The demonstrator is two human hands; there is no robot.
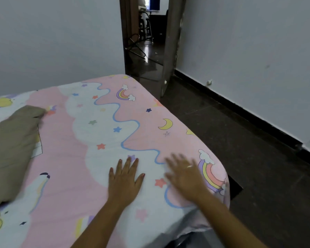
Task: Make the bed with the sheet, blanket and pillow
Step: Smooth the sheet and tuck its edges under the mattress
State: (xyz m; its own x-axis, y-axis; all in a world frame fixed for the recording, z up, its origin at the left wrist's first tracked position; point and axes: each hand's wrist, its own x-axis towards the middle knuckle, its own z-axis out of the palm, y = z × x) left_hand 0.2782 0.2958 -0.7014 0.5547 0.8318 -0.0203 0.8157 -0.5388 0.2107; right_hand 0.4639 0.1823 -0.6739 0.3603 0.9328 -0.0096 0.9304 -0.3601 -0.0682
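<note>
- Left hand and right hand lie flat, fingers spread, holding nothing, on the pink sheet.
- Brown bedding (pillow or blanket?) sits far left.
- Pushing hard could drag the sheet off its corner.

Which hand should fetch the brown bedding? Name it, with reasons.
Left, probably: the left hand lies flat on the patterned sheet, nearer the brown bedding; the right hand is farther off, by the bed's edge.
</note>
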